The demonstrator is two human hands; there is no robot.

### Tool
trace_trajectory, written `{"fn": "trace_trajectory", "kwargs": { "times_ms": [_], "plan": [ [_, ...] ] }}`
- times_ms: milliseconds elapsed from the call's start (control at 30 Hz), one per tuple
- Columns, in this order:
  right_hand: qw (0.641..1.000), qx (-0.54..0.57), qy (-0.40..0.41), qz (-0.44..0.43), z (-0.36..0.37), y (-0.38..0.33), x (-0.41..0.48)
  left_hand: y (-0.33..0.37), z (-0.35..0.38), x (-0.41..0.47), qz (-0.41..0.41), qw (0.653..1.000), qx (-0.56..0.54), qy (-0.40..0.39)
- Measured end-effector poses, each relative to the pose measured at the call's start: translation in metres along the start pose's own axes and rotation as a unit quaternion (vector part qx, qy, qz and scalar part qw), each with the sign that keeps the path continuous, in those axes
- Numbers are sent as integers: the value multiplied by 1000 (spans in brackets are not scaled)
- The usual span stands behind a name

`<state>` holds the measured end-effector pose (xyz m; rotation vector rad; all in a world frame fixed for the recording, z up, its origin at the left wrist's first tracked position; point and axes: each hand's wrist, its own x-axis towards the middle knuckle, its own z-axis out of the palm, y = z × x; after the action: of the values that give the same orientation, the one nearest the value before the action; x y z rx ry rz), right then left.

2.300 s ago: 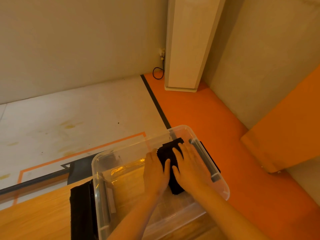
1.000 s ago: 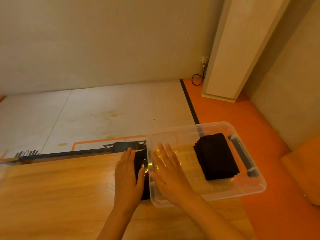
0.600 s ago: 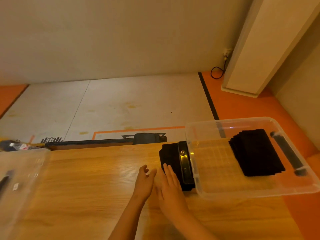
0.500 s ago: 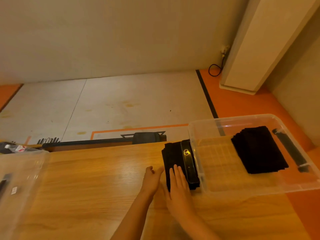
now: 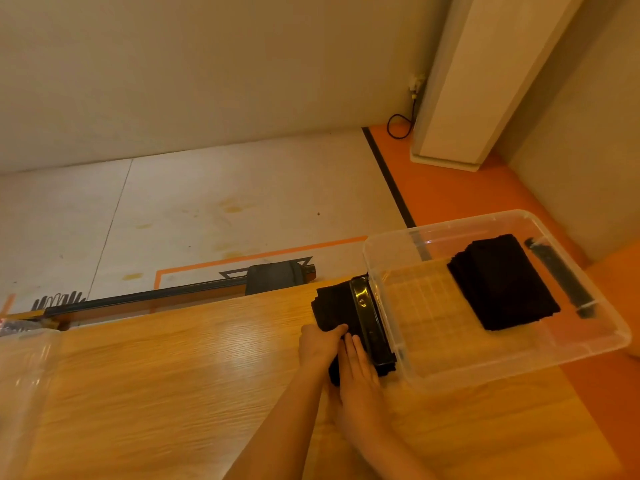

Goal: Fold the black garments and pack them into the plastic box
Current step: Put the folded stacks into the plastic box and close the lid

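Note:
A clear plastic box (image 5: pixel 502 368) stands at the right end of the wooden table (image 5: pixel 156 375). One folded black garment (image 5: pixel 502 282) lies in its right half. A stack of black garments (image 5: pixel 332 306) lies on the table against the box's left wall, partly under the box's black handle (image 5: pixel 367 313). My left hand (image 5: pixel 318 346) grips the near left edge of this stack with curled fingers. Beside it, my right hand (image 5: pixel 358 370) lies flat on the stack, fingers straight. The near part of the stack is hidden under both hands.
Another clear plastic piece (image 5: pixel 20 382) lies blurred at the table's left edge. Beyond the far table edge a black bar (image 5: pixel 173 291) lies on the pale floor. A white column (image 5: pixel 460 81) with a black cable (image 5: pixel 398 123) stands at the back right.
Both hands left the box and the garment laid in it and moved left to the stack beside the box. My left hand now curls over the stack's edge.

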<state>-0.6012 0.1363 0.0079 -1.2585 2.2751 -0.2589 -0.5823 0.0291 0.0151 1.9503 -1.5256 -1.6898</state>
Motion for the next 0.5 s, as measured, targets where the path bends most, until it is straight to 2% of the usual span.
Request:
{"fn": "trace_trajectory", "kwargs": {
  "times_ms": [167, 400, 500],
  "plan": [
    [1000, 21, -11, -1, -2, -4, -2, -2, -4, 2, 16, 1000, -10, -11],
    [997, 31, -48, -59, 6, -23, -11, -34, -34, -2, 10, 999, -21, 38],
    [989, 127, -29, -72, 6, -38, -16, -53, -61, -2, 4, 998, 2, 64]
  ]
}}
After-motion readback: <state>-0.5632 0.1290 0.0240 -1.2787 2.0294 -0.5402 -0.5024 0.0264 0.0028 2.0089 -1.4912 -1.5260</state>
